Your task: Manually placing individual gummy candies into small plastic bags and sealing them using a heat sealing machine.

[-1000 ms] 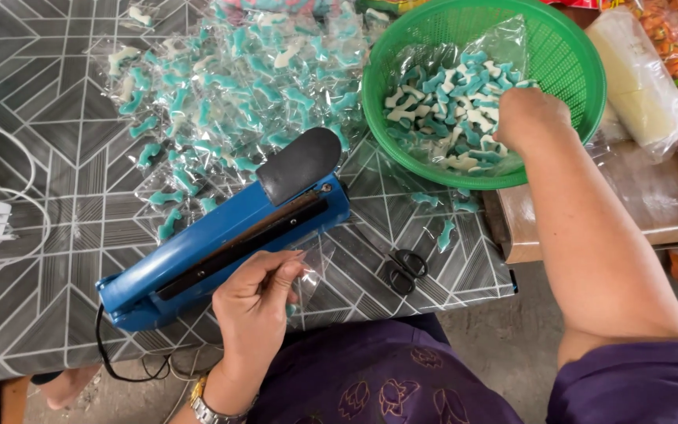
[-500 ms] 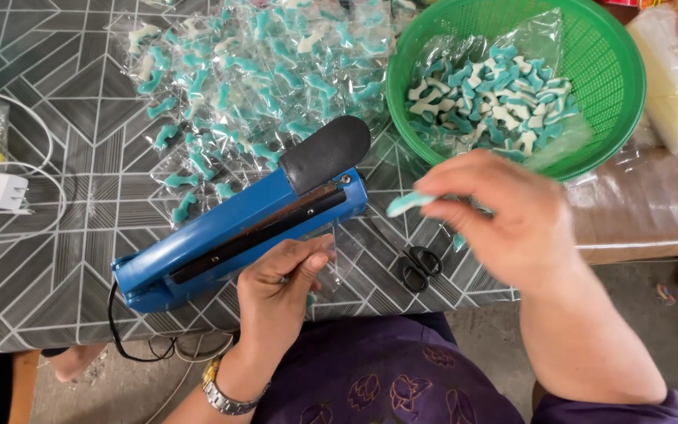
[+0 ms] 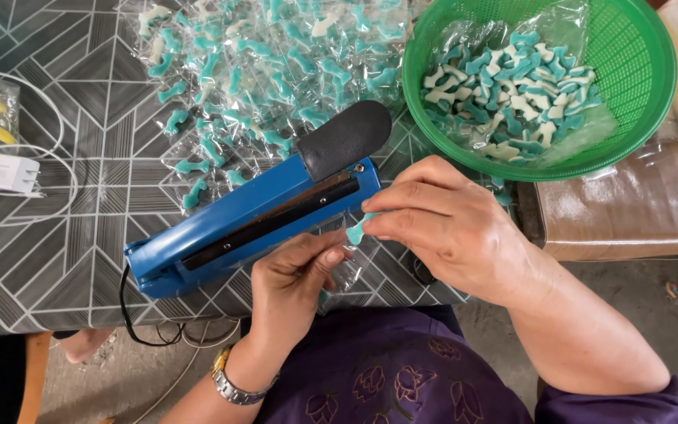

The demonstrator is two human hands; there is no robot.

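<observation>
the candy, a teal and white gummy, sits pinched between thumb and fingertips of the right hand, right at the mouth of a small clear bag. the left hand holds that bag, its fingers closed on the upper edge, just in front of the blue sealer. the candy looks to be at the opening rather than inside, so this bag reads as not yet filled and not yet sealed.

behind the sealer lies a wide heap of sealed bags, each with a candy or a few in it, so much of the packing appears done. the green basket to the right holds a good pile of loose candy in a plastic liner, so plenty seems left.

the hands work close to the near table edge, with the lap just below. the sealer's black handle stands raised beside the right hand. on the left a white charger and its cord lie well apart. the basket rests near a brown box at the table's right end.
</observation>
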